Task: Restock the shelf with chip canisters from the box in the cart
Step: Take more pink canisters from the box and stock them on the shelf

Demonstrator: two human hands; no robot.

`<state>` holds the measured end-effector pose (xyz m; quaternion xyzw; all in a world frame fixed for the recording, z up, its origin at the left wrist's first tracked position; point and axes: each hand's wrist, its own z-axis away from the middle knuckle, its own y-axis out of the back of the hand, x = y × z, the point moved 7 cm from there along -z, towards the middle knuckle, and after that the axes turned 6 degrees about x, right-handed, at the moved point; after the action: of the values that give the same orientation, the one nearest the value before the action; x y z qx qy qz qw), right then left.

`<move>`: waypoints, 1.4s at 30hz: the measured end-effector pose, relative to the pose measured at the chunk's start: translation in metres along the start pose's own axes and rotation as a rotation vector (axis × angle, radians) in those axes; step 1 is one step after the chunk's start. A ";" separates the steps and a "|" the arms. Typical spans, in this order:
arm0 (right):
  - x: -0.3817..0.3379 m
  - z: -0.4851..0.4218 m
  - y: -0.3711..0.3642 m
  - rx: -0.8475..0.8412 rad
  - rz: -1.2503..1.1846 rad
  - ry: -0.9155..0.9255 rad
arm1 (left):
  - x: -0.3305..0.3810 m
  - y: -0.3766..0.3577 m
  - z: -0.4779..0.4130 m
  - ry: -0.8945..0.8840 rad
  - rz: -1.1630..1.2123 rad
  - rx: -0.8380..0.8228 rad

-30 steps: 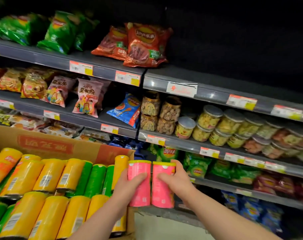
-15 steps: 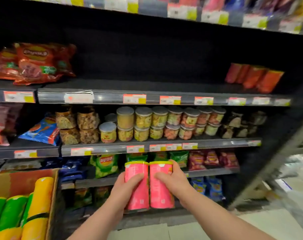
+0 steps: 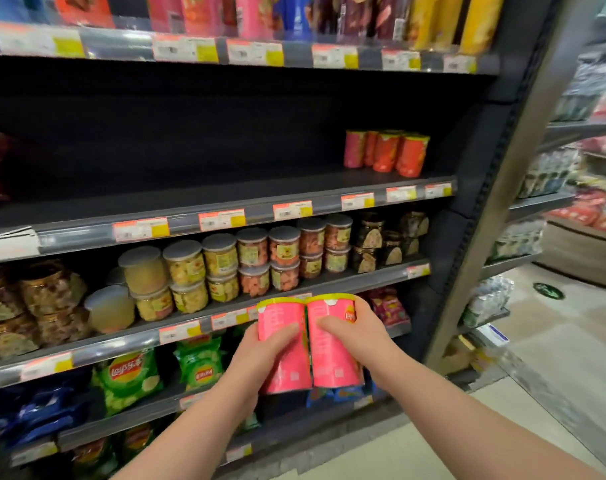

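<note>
I hold two pink chip canisters with yellow-green lids upright and side by side in front of the lower shelves. My left hand [image 3: 260, 351] grips the left canister [image 3: 282, 344]. My right hand [image 3: 355, 336] grips the right canister [image 3: 332, 358]. Above them runs a dark, mostly bare shelf [image 3: 225, 195]. A small group of pink and red canisters [image 3: 386, 152] stands at its right end. The box and cart are out of view.
Clear snack jars [image 3: 225, 265] fill the shelf under the bare one. Green chip bags [image 3: 128, 375] lie lower down. Tall canisters [image 3: 433, 19] line the top shelf. The rack's end post [image 3: 502, 202] stands at the right, with the aisle floor [image 3: 554, 358] beyond.
My view has swung right and up along the rack, and the cart box has left the frame. Both hands still hold the pink canisters, now nearer the rack's right end.
</note>
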<state>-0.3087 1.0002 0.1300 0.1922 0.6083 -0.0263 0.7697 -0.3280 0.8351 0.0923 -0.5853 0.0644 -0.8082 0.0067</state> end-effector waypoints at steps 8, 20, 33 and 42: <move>-0.018 -0.050 0.051 0.101 -0.034 0.035 | 0.033 -0.061 -0.050 -0.041 -0.010 -0.066; -0.100 -0.175 0.106 0.208 -0.091 0.174 | 0.133 -0.134 -0.166 -0.178 0.048 -0.214; -0.175 -0.306 0.132 0.243 0.008 0.334 | 0.207 -0.146 -0.246 -0.335 0.035 -0.089; -0.211 -0.417 0.111 0.135 0.093 0.408 | 0.231 -0.139 -0.283 -0.353 0.126 0.086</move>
<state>-0.7195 1.1991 0.2814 0.2725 0.7389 0.0078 0.6163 -0.6600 0.9807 0.2393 -0.7120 0.0642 -0.6930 0.0934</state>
